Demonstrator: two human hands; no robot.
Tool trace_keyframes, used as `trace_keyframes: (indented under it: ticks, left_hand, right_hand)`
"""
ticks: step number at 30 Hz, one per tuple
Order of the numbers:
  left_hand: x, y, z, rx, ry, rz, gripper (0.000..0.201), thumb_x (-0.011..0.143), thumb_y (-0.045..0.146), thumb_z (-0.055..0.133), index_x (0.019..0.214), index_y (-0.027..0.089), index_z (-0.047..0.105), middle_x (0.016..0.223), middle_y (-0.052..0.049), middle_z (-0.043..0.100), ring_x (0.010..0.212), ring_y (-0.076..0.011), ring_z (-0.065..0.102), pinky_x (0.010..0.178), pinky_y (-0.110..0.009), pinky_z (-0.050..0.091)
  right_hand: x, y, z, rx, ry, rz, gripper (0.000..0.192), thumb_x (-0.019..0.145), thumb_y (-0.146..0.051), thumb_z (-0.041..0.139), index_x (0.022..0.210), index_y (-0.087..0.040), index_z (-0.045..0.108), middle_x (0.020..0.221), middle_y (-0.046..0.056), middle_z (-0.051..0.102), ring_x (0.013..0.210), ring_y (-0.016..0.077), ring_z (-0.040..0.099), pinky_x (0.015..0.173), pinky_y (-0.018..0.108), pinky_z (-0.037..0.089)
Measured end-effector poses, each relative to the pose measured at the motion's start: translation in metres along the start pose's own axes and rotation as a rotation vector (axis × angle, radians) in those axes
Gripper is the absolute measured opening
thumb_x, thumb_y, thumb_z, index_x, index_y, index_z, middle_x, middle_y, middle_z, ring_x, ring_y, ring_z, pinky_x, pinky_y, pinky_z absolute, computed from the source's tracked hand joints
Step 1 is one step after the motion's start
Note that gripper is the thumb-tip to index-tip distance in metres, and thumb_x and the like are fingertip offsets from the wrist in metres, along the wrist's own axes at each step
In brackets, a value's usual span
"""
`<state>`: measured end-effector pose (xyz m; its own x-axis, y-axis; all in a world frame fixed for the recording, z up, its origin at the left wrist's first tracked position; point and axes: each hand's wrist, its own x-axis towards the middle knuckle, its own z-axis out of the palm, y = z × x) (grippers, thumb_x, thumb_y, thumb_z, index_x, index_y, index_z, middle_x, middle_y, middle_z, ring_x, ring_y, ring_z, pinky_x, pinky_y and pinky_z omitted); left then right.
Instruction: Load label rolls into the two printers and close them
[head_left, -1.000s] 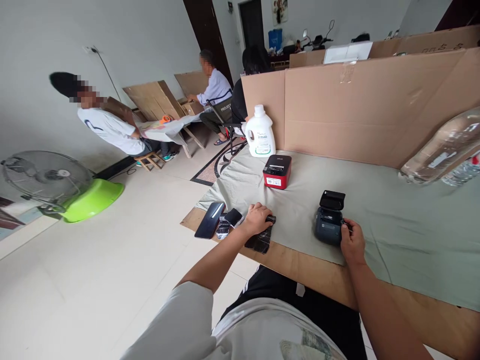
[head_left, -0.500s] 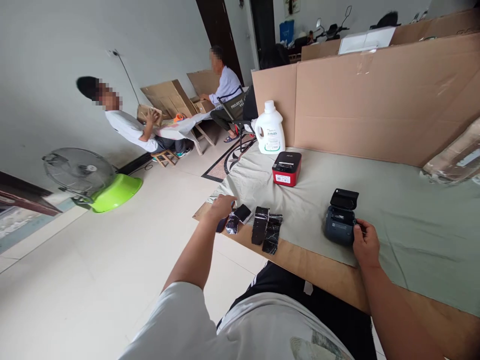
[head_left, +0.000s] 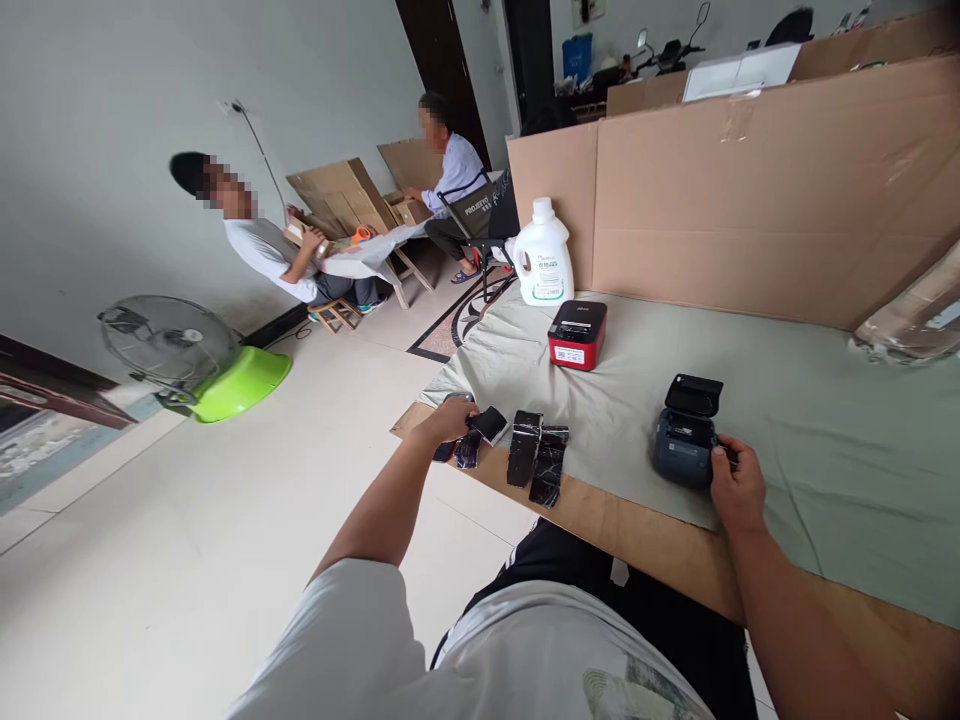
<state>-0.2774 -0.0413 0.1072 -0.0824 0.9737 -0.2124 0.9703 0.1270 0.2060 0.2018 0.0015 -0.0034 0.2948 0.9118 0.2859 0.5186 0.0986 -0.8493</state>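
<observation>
On the cloth-covered table, my right hand [head_left: 739, 487] grips the right side of a dark blue portable label printer [head_left: 681, 450], whose black lid stands up. My left hand [head_left: 452, 418] is at the table's left corner, fingers curled, beside a black strip [head_left: 490, 425] with a pale edge. Its fingertips are partly hidden, so what they hold is unclear. Under and beside that hand lie a crinkled shiny black strip [head_left: 468, 450] and a flat dark object [head_left: 444, 451]. Two more strips, one matt black [head_left: 523, 450] and one creased and glossy [head_left: 550, 468], lie to the right.
A red and black box-shaped device [head_left: 577, 336] and a white jug [head_left: 543, 255] stand farther back. A cardboard wall [head_left: 720, 200] borders the table's far side, with a wrapped package [head_left: 915, 310] at right. Two people sit at a low table [head_left: 360, 262]; a fan [head_left: 172, 345] stands left.
My left hand has drawn its fingers in, from a pointing finger to a curled grip by the black strip. The right hand stays on the printer. The view has shifted slightly.
</observation>
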Motion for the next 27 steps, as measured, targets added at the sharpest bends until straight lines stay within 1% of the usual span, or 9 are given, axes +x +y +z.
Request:
trace_keyframes:
  ticks: [3,6,8,11,14,17,20,24,27]
  left_hand:
    - [0.002,-0.005,-0.013,-0.013,-0.105,0.01,0.033,0.06,0.009,0.055,0.089,0.022,0.064,0.098,-0.003,0.066,0.093,-0.0215,0.06,0.081,-0.027,0.045]
    - [-0.001,-0.002,-0.039,-0.118,-0.032,-0.096,0.038,0.06,0.013,0.055,0.096,0.021,0.062,0.099,-0.003,0.067,0.094,-0.0219,0.06,0.084,-0.029,0.046]
    - [-0.007,0.008,-0.059,-0.289,0.033,-0.091,0.041,0.062,0.017,0.055,0.102,0.019,0.061,0.103,-0.003,0.067,0.1,-0.0231,0.059,0.089,-0.031,0.046]
    - [-0.016,0.039,-0.083,-0.631,-0.003,0.057,0.044,0.066,0.025,0.06,0.109,0.017,0.06,0.108,-0.006,0.066,0.103,-0.0246,0.058,0.089,-0.035,0.047]
    - [-0.013,0.089,-0.086,-0.828,-0.244,0.328,0.048,0.065,0.03,0.071,0.109,0.017,0.061,0.106,-0.008,0.065,0.097,-0.0241,0.059,0.085,-0.035,0.048]
    - [0.007,0.158,-0.06,-0.862,-0.452,0.601,0.044,0.068,0.03,0.074,0.108,0.016,0.061,0.105,-0.007,0.065,0.099,-0.0226,0.06,0.086,-0.034,0.046]
    - [0.038,0.232,-0.015,-0.846,-0.463,0.729,0.035,0.073,0.023,0.069,0.105,0.016,0.058,0.105,-0.007,0.064,0.099,-0.0204,0.06,0.088,-0.034,0.046]
    - [0.075,0.307,0.039,-0.518,-0.201,0.63,0.036,0.071,0.013,0.065,0.104,0.018,0.052,0.101,-0.005,0.063,0.096,-0.0195,0.06,0.087,-0.034,0.046]
    - [0.086,0.333,0.059,-0.173,-0.1,0.6,0.032,0.072,0.017,0.065,0.101,0.02,0.051,0.099,-0.005,0.064,0.099,-0.0239,0.059,0.09,-0.039,0.044]
  right_hand:
    - [0.0,0.0,0.0,0.013,-0.002,0.005,0.048,0.081,-0.05,0.044,0.109,-0.015,0.059,0.106,0.014,0.064,0.091,0.0246,0.06,0.084,0.043,0.047]
    - [0.0,0.002,0.002,0.02,-0.001,0.0,0.047,0.082,-0.049,0.043,0.11,-0.015,0.059,0.106,0.014,0.063,0.091,0.0242,0.06,0.085,0.043,0.047]
    - [0.0,0.004,0.004,0.023,0.007,-0.014,0.046,0.082,-0.049,0.043,0.109,-0.015,0.059,0.105,0.014,0.063,0.09,0.0237,0.06,0.084,0.043,0.048]
    - [-0.001,0.003,0.006,0.032,0.028,-0.051,0.043,0.084,-0.048,0.044,0.106,-0.016,0.059,0.102,0.013,0.063,0.088,0.0229,0.059,0.083,0.043,0.048]
    - [-0.003,-0.001,0.006,0.028,0.074,-0.134,0.04,0.086,-0.048,0.046,0.107,-0.016,0.058,0.106,0.014,0.061,0.094,0.0236,0.057,0.081,0.043,0.05]
    - [-0.005,-0.007,0.005,-0.012,0.136,-0.223,0.04,0.086,-0.048,0.052,0.111,-0.017,0.056,0.113,0.014,0.059,0.106,0.0259,0.053,0.077,0.041,0.051]
    - [-0.006,-0.009,0.003,-0.057,0.177,-0.307,0.05,0.081,-0.048,0.06,0.12,-0.018,0.052,0.117,0.014,0.057,0.111,0.0277,0.051,0.078,0.042,0.052]
    - [-0.006,-0.009,-0.002,-0.07,0.17,-0.408,0.052,0.08,-0.043,0.062,0.125,-0.02,0.049,0.123,0.014,0.053,0.114,0.0283,0.049,0.085,0.047,0.05]
    - [-0.007,-0.01,-0.005,-0.092,0.167,-0.444,0.034,0.081,-0.034,0.06,0.113,-0.022,0.059,0.12,0.012,0.052,0.11,0.0271,0.05,0.09,0.048,0.047]
